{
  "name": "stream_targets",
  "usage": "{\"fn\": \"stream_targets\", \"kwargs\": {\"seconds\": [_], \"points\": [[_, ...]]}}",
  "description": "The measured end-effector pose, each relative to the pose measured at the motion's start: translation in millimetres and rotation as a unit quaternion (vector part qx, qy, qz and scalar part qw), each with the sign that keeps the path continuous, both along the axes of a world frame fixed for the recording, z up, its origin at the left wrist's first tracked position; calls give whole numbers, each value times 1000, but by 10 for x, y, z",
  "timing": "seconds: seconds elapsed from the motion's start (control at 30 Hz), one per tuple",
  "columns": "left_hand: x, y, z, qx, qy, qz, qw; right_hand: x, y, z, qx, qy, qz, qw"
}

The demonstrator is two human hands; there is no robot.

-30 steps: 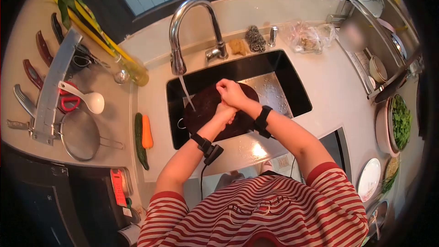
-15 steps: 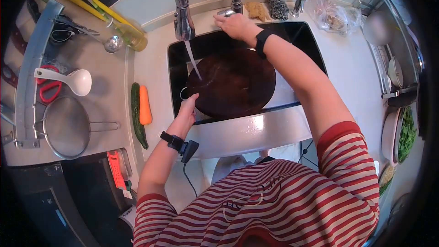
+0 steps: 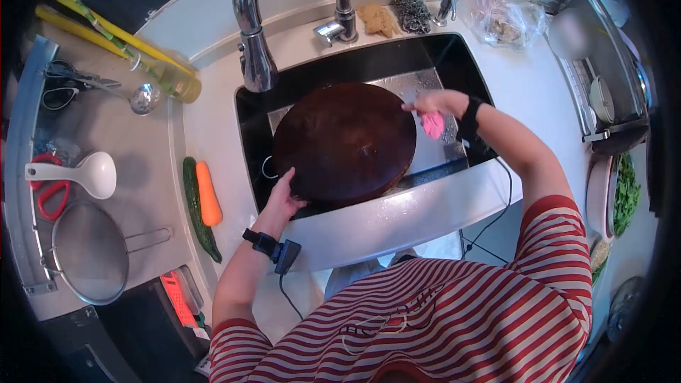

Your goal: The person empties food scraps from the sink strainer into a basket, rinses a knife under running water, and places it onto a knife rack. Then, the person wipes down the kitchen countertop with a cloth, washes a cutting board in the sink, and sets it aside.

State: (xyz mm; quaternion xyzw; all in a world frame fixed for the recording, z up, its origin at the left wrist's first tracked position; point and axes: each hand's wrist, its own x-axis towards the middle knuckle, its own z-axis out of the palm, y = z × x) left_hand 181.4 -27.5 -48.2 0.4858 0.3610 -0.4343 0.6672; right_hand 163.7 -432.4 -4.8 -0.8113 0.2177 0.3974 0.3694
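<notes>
A round, dark brown wooden cutting board (image 3: 340, 142) with a wet sheen lies tilted in the black sink (image 3: 461, 57). A metal ring (image 3: 268, 167) shows at its left edge. My left hand (image 3: 285, 198) grips the lower left rim, thumb on top and fingers partly hidden. At the right rim is my right hand (image 3: 434, 103), with one fingertip touching or very close to the board. A crumpled pink cloth (image 3: 433, 126) shows under its curled fingers, seemingly held. Above the sink hangs the chrome faucet (image 3: 259, 67), with no water running from it.
Behind the sink are a faucet lever (image 3: 330, 31), tan sponge (image 3: 378, 21), steel scourer (image 3: 411, 8) and plastic bag (image 3: 507, 25). Left of it lie a cucumber (image 3: 201, 206), carrot (image 3: 208, 195), white ladle (image 3: 92, 175) and strainer (image 3: 92, 252). Greens (image 3: 626, 195) stand right.
The water stream has stopped. My right hand has left the faucet lever and come down to the board's right rim, where pink cloth now shows. My left hand stays on the board; the camera view has shifted.
</notes>
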Motion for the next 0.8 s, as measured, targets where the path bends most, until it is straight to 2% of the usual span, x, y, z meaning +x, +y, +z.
{"fn": "stream_targets", "kwargs": {"seconds": [0.03, 0.07, 0.1, 0.17, 0.27, 0.37, 0.47, 0.5, 0.57, 0.6, 0.63, 0.67, 0.7, 0.8], "points": [[8, -31, -38, 0, -3, -6, 1000, -140, 8, -70, 78, 87, -137, 984], [32, -35, -102, -23, 25, 9, 999, -196, -28, -327, 179, 166, -275, 930], [37, -34, -158, -23, 26, 8, 999, -252, 4, -363, 178, 166, -276, 930], [51, 2, -253, -27, 29, 19, 999, -344, 101, -424, 296, 183, -364, 864], [101, 78, -448, -53, 40, 1, 998, -358, 100, -404, 330, 164, -349, 862], [67, -60, 86, -43, 34, 21, 998, -366, 125, -103, 378, 164, -355, 839], [144, -120, 489, -40, 12, 58, 997, -405, 241, 377, 352, 98, -391, 845], [210, -157, 580, -32, -2, 60, 998, -443, 208, 399, 353, 73, -353, 863], [221, -175, 705, -71, -18, 32, 997, -613, 113, 565, 376, 76, -353, 853], [153, -196, 782, -79, -32, 2, 996, -732, -12, 271, 406, 74, -363, 835], [50, -245, 922, -81, -20, 10, 996, -984, 164, 783, 355, -1, -424, 833], [-35, -270, 947, -63, -39, -2, 997, -1199, 133, 855, 374, -3, -438, 817], [-180, -397, 1206, -69, -29, -20, 997, -1388, 88, 948, 393, -4, -451, 801], [-419, -709, 1462, -95, -25, -45, 994, -1872, -97, 1204, 383, -24, -455, 804]]}}
